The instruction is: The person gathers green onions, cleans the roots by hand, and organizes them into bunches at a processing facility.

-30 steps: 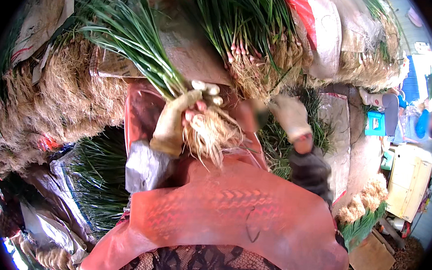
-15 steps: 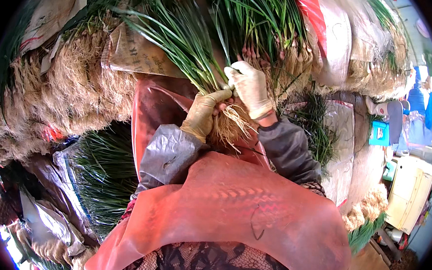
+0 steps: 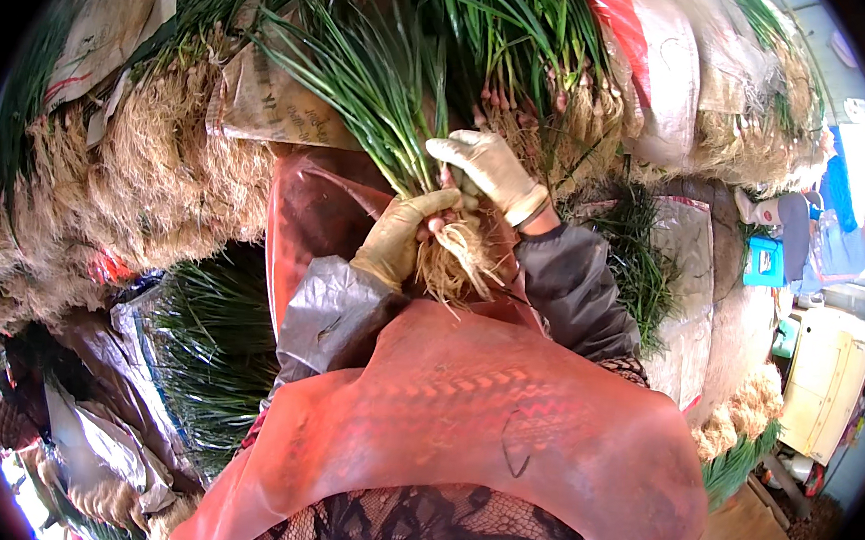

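A bunch of spring onions [image 3: 393, 117] with long green leaves, pinkish bulbs and pale stringy roots [image 3: 458, 257] lies across my lap's far side. My left hand [image 3: 400, 233], in a pale glove, wraps round the bunch at the bulbs, its thumb on top. The roots hang out below it toward me. My right hand [image 3: 494, 174], gloved too, is just right of the bunch with bent fingers closed against the stems above the bulbs. Part of its grip is hidden behind the hand.
Heaped spring onions [image 3: 538, 57] lie ahead, roots toward me. More roots [image 3: 180, 152] hang at the left beside a woven sack [image 3: 274, 98]. A red apron [image 3: 503, 405] covers my lap. Loose green leaves [image 3: 629, 259] lie at right; a cream cabinet [image 3: 826, 383] stands farther off.
My right hand has moved slightly down and left over the stems, its forefinger now reaching across them. The left hand keeps its hold, and the bunch stands a little more upright.
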Motion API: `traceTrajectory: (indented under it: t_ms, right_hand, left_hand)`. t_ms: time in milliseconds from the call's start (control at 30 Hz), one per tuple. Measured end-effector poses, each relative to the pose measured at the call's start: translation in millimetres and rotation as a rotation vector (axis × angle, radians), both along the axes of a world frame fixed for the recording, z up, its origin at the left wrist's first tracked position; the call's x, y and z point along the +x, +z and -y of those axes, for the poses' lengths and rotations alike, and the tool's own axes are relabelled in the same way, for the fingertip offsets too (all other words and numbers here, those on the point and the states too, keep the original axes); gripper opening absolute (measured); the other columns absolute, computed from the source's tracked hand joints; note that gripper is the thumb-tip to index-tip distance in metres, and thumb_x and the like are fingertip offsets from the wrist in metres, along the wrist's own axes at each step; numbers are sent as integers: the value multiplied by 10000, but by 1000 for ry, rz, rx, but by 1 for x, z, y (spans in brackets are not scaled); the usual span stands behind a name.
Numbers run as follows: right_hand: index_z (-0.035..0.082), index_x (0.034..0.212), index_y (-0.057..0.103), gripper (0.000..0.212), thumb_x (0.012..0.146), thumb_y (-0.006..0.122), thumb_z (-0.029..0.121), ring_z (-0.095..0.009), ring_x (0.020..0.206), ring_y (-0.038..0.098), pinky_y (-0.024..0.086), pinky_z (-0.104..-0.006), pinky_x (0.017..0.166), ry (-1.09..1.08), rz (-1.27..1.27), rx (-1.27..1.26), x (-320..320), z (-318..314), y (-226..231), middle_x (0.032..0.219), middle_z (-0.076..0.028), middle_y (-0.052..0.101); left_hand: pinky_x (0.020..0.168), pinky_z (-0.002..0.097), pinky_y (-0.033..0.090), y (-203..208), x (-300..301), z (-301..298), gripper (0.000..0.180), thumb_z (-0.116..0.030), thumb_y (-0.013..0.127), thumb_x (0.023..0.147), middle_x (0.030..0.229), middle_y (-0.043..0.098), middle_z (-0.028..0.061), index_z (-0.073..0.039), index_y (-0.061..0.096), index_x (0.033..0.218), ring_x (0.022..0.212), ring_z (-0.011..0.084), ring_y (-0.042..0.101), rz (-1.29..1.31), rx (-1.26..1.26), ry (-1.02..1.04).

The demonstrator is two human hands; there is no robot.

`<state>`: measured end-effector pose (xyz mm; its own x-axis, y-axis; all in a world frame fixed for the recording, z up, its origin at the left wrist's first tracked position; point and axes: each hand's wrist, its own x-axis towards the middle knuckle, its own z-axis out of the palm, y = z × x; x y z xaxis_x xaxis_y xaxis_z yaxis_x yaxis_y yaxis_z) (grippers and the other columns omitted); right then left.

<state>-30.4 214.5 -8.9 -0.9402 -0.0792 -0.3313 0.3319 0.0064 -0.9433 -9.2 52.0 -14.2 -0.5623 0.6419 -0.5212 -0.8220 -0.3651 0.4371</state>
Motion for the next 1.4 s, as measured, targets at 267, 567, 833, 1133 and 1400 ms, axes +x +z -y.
traceTrajectory:
  t_ms: [267, 567, 833, 1133, 1400]
  right_hand:
    - [52, 910, 623, 208, 918, 563, 252, -185, 583, 630, 505, -306, 519, -354, -456, 1123, -16, -62, -62, 746, -88, 665]
    - [87, 676, 681, 402, 842, 595, 442, -300, 608, 658, 505, -432, 575, -144, -268, 1461, -66, -48, 29, 620, -146, 642]
    - [57, 828, 633, 203, 846, 634, 258, -310, 588, 613, 478, -389, 524, -37, -402, 685, -20, -9, 20, 662, -151, 620]
    - [119, 880, 649, 181, 902, 574, 282, -189, 646, 622, 524, -342, 569, 330, 46, 1417, 23, -52, 22, 729, -72, 635]
    - [101, 781, 681, 218, 713, 708, 307, -250, 831, 609, 477, -393, 759, -216, -283, 1811, -68, -130, 20, 846, -78, 643]
  left_hand:
    - [543, 253, 481, 35, 7, 14, 235, -181, 658, 831, 829, 643, 79, -52, 575, 1009, 639, 114, 568, -259, 119, -199]
    - [777, 347, 549, 5, -30, 7, 239, -153, 595, 863, 901, 630, 112, 25, 584, 1022, 811, 224, 642, -129, 236, 4]
    - [421, 157, 380, 8, -47, -15, 122, -62, 651, 820, 675, 568, 5, 19, 635, 909, 461, 34, 454, 26, -111, 91]
    - [542, 185, 464, 42, -11, 1, 282, -153, 619, 857, 828, 602, 51, 18, 580, 1078, 584, 58, 529, -191, 302, 57]
    - [656, 274, 520, 7, -20, -22, 373, -193, 615, 883, 856, 626, 60, 4, 557, 1194, 722, 131, 594, -52, 246, -93]
